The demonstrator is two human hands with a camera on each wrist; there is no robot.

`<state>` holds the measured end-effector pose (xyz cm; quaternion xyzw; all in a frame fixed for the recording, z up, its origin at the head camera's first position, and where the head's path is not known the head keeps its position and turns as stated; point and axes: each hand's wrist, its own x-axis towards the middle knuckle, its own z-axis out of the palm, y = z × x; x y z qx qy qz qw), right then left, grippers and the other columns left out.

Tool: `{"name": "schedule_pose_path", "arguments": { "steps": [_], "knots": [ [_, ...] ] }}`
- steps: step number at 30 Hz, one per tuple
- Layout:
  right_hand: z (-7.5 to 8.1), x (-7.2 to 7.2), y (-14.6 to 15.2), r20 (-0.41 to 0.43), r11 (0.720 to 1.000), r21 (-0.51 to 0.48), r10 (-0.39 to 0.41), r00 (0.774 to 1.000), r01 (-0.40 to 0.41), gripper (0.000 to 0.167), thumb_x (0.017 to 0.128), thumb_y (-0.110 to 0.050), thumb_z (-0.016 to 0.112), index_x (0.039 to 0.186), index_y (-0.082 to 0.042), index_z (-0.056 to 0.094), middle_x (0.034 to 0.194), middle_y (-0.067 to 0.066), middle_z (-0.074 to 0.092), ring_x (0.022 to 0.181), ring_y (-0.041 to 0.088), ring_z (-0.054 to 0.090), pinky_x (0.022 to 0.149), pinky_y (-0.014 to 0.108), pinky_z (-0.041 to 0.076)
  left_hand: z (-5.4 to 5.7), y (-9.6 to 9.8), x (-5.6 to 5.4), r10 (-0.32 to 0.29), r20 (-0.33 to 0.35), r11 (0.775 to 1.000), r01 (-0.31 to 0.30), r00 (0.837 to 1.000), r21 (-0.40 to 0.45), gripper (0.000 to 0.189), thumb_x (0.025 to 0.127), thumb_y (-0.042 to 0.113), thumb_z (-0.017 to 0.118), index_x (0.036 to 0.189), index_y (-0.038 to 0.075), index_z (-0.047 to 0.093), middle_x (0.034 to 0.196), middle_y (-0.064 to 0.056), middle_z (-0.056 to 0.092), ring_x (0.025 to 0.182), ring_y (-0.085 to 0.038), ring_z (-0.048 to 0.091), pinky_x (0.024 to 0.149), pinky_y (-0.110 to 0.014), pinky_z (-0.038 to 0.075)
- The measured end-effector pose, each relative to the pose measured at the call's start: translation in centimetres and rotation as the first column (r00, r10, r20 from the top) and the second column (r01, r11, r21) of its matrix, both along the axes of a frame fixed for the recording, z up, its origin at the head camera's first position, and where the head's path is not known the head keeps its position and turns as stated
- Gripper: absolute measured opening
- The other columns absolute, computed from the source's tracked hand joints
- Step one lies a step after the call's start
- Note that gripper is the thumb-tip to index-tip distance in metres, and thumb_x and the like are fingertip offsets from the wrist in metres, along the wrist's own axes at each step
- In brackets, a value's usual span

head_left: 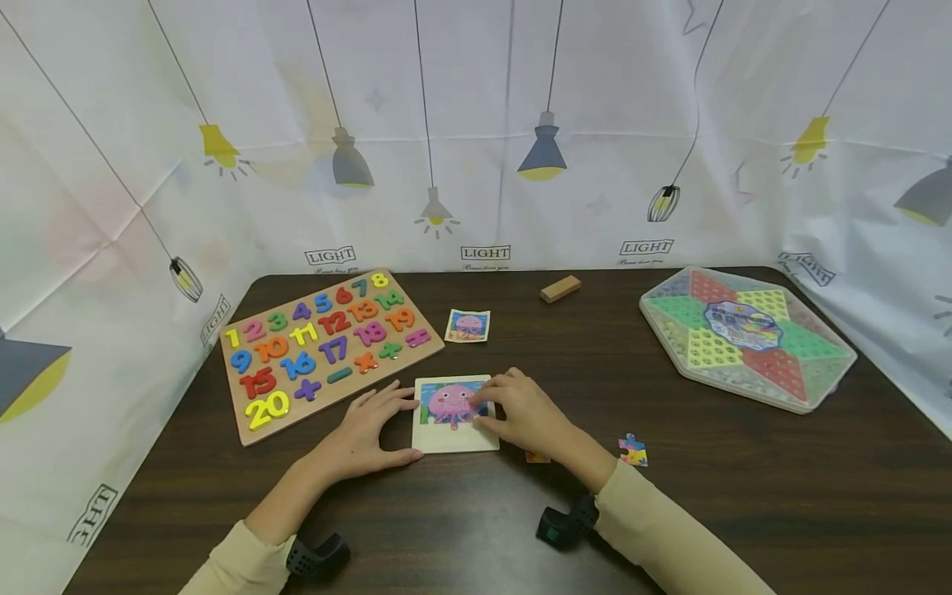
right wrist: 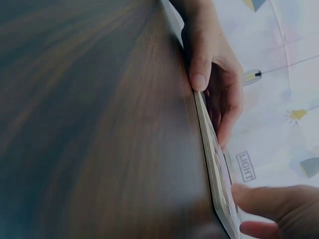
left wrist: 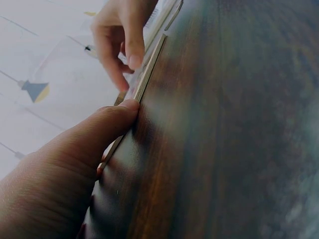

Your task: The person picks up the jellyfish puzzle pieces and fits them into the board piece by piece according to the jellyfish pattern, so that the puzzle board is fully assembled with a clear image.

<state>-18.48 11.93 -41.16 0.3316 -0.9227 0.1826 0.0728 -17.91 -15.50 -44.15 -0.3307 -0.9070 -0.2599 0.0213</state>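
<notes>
A small jigsaw puzzle board (head_left: pixel 454 441) lies flat on the dark table, with a pink jellyfish picture (head_left: pixel 449 402) across its upper part and a bare pale strip below. My left hand (head_left: pixel 372 430) rests at the board's left side; its thumb touches the near left corner, also seen in the left wrist view. Over the right part of the picture, my right hand (head_left: pixel 524 413) touches the surface with bent fingertips. Nothing shows between its thumb and fingers in the left wrist view. One puzzle piece (head_left: pixel 537 457) is partly hidden by the right wrist; another puzzle piece (head_left: pixel 633 450) lies farther right.
A jellyfish picture card (head_left: pixel 468 326) lies beyond the board. A wooden number board (head_left: pixel 327 351) is at the left, close to my left hand. A wooden block (head_left: pixel 560 288) sits at the back, and a hexagonal Chinese checkers box (head_left: pixel 747 337) at the right.
</notes>
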Motion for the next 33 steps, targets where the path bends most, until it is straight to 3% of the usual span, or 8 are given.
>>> {"name": "schedule_pose_path", "arguments": {
  "steps": [5, 16, 33],
  "knots": [
    [0.3, 0.8, 1.6, 0.07, 1.0, -0.026, -0.002, 0.998, 0.004, 0.028, 0.08, -0.029, 0.071, 0.104, -0.015, 0.069, 0.105, 0.001, 0.062, 0.09, 0.016, 0.046, 0.075, 0.036, 0.041, 0.0, 0.0, 0.1, -0.009, -0.007, 1.0, 0.009, 1.0, 0.009, 0.069, 0.075, 0.057, 0.065, 0.127, 0.013, 0.053, 0.139, -0.006, 0.042, 0.134, -0.028, 0.024, 0.103, -0.056, 0.016],
    [0.1, 2.2, 5.1, 0.077, 0.999, -0.014, -0.047, 0.996, 0.048, 0.036, 0.079, -0.037, 0.07, 0.107, -0.014, 0.067, 0.104, 0.0, 0.059, 0.096, 0.019, 0.047, 0.075, 0.038, 0.036, -0.1, 0.0, 0.0, 0.001, -0.003, 1.0, -0.001, 1.0, 0.002, 0.071, 0.074, 0.06, 0.064, 0.128, 0.014, 0.052, 0.139, -0.004, 0.042, 0.135, -0.027, 0.024, 0.104, -0.055, 0.015],
    [-0.8, 4.7, 7.8, 0.089, 0.995, -0.064, -0.072, 0.993, 0.077, 0.038, 0.076, -0.043, 0.071, 0.105, -0.019, 0.068, 0.098, -0.008, 0.052, 0.089, 0.012, 0.041, 0.071, 0.034, 0.029, 0.1, 0.1, 0.2, 0.004, 0.01, 1.0, -0.004, 1.0, 0.017, 0.07, 0.074, 0.057, 0.067, 0.127, 0.013, 0.053, 0.138, -0.005, 0.043, 0.135, -0.028, 0.024, 0.104, -0.055, 0.015]
  ]
}}
